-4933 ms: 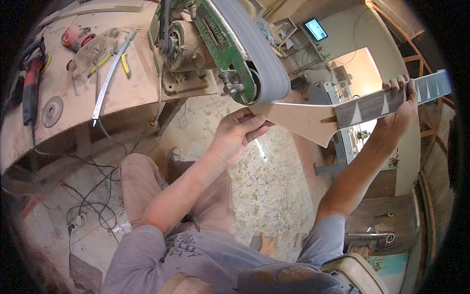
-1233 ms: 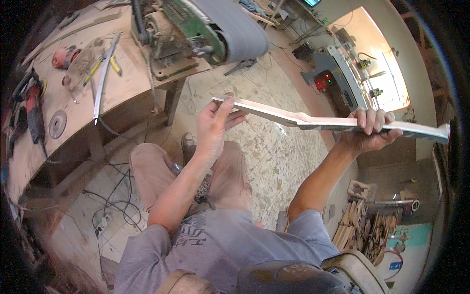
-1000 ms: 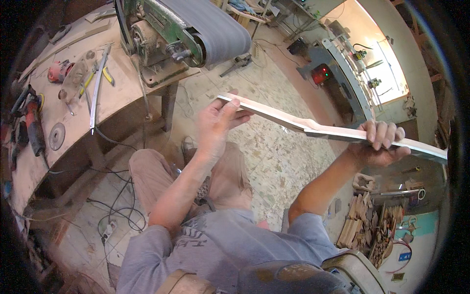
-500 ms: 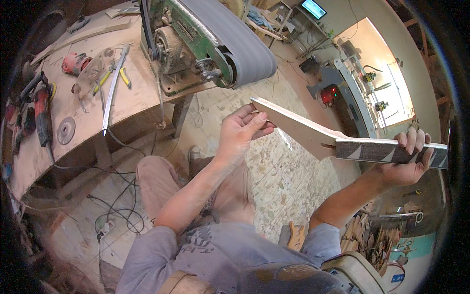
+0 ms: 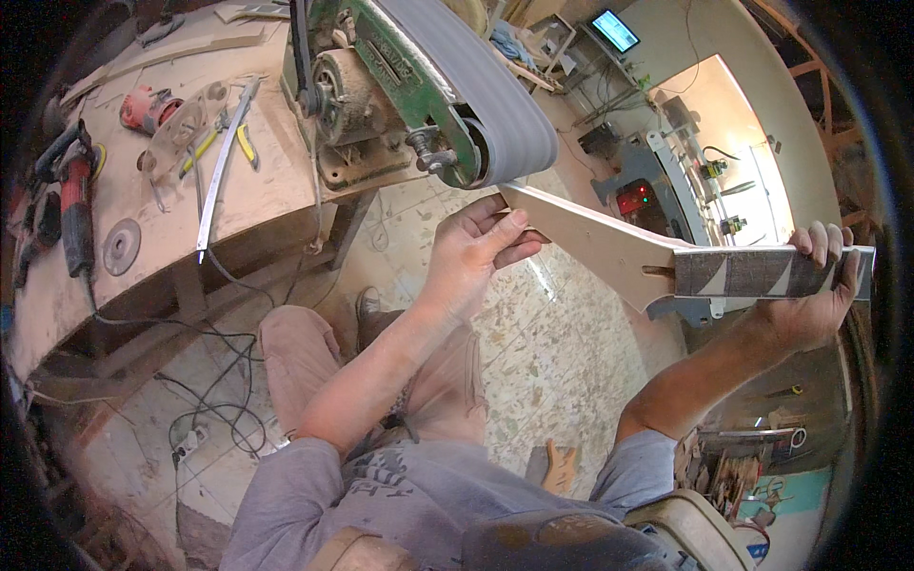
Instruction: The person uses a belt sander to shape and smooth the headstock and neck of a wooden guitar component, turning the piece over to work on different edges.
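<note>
1. A long wooden surface [image 5: 276, 186], dusty and littered with tools, curves along the left of a workshop.
2. On its corner stands a green belt sander [image 5: 395, 71], its grey belt [image 5: 505, 124] reaching out past the edge.
3. Across the room, a red-lit panel [image 5: 636, 199] glows in the dark opening of a grey machine.
4. At lower right, wood pieces [image 5: 735, 476] are stacked together; whether a box or shelf contains them cannot be told.
5. A guitar neck [image 5: 605, 238], pale at the headstock with a dark fretboard [image 5: 728, 271] and triangular inlays, is held aloft before the person in grey, its tip at the belt's lower end. Contact there cannot be told.
6. The right hand [image 5: 817, 306] wraps the fretboard end, fingers curled over the upper edge.
7. The left hand [image 5: 476, 249] pinches the headstock near its tip between thumb and fingers.
8. A red and black grinder [image 5: 78, 209] lies at the surface's far left, near a metal strip [image 5: 221, 171], a grey disc [image 5: 129, 259] and yellow-handled pliers [image 5: 248, 147].
9. A small slot [image 5: 655, 272] opens in the headstock beside the fretboard, its contents too dark to make out.
</note>
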Demonstrator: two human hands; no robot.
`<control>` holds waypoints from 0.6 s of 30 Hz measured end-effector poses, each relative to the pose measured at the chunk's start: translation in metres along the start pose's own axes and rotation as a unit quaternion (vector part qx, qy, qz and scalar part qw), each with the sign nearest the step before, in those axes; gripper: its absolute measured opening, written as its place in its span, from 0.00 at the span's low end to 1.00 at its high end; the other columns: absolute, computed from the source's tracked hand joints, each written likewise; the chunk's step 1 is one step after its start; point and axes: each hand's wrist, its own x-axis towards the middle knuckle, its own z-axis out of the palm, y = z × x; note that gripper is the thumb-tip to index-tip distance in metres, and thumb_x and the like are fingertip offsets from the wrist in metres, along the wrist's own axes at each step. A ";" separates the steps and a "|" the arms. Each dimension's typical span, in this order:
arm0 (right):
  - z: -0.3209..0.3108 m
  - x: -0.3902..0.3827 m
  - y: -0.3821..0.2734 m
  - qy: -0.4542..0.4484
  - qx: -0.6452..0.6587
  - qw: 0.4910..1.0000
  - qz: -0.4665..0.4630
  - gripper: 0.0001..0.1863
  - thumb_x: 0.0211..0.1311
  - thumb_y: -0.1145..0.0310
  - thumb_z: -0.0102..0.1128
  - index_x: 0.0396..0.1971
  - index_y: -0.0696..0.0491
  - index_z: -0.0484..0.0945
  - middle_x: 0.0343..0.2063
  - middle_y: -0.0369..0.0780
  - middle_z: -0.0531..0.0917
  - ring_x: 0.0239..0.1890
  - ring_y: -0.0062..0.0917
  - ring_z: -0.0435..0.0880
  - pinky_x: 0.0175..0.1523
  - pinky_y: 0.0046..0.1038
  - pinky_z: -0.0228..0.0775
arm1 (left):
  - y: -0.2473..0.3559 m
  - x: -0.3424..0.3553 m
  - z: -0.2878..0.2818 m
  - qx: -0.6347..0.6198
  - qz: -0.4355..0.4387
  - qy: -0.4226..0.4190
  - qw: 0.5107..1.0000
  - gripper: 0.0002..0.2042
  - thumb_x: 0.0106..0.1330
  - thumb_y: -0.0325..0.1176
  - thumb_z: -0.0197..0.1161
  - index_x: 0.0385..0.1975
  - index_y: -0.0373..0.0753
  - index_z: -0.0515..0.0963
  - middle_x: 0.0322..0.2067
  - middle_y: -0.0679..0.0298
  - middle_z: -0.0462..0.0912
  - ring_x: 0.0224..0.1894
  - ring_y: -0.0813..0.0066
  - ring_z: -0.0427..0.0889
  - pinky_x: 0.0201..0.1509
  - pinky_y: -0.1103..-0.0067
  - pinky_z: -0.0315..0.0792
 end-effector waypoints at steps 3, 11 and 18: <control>0.005 0.005 0.009 0.027 -0.020 0.999 -0.005 0.10 0.69 0.68 0.51 0.41 0.59 0.67 0.28 0.37 0.66 0.30 0.25 0.65 0.40 0.31 0.63 | 0.003 0.003 -0.005 -0.005 0.000 0.006 1.000 0.20 0.68 0.34 0.64 0.54 0.28 0.71 0.47 0.56 0.81 0.45 0.70 0.84 0.52 0.77 0.80; 0.018 0.012 0.042 0.046 -0.040 0.998 -0.022 0.12 0.70 0.65 0.53 0.42 0.59 0.69 0.28 0.37 0.68 0.30 0.25 0.68 0.40 0.31 0.64 | 0.000 0.013 -0.027 -0.034 0.017 0.022 0.999 0.18 0.67 0.31 0.64 0.51 0.28 0.73 0.47 0.58 0.81 0.47 0.67 0.83 0.54 0.74 0.79; 0.040 0.018 0.075 0.118 -0.105 0.986 -0.056 0.14 0.69 0.63 0.55 0.42 0.59 0.70 0.26 0.37 0.68 0.28 0.24 0.69 0.38 0.30 0.64 | 0.002 0.015 -0.038 -0.056 0.031 0.027 0.998 0.15 0.69 0.28 0.60 0.51 0.25 0.74 0.46 0.53 0.81 0.47 0.64 0.84 0.56 0.73 0.80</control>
